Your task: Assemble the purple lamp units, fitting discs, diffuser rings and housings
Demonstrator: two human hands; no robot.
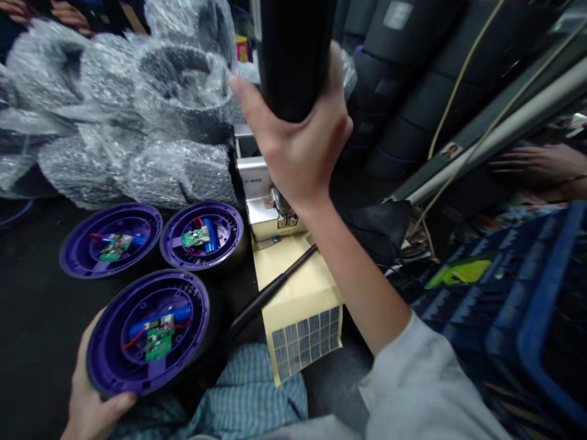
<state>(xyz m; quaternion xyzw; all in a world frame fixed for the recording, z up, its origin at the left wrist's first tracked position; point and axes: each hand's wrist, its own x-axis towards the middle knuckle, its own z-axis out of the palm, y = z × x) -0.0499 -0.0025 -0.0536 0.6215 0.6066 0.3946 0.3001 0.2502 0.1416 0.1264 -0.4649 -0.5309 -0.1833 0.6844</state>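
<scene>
At the lower left, my left hand (98, 391) grips the rim of a round purple housing (101, 342), its open side facing up. Inside lie a green circuit board (159, 343), a blue cylindrical battery and red wires. Two more purple housings (76, 260) of the same kind, with boards inside, stand just beyond it. My right hand (302, 140) is raised at the top middle, fingers wrapped around a thick black cylinder (296, 55). The cylinder's upper end is cut off by the frame, and its kind cannot be made out.
Bubble-wrapped bundles (178, 171) are piled at the back left. A label dispenser (257, 183) trails a yellow label sheet (293, 269), with a dark rod (270, 290) across it. Dark rolls (389, 73) stack at the back right; a blue crate (495, 318) stands right. Another person's hand (541, 165) shows there.
</scene>
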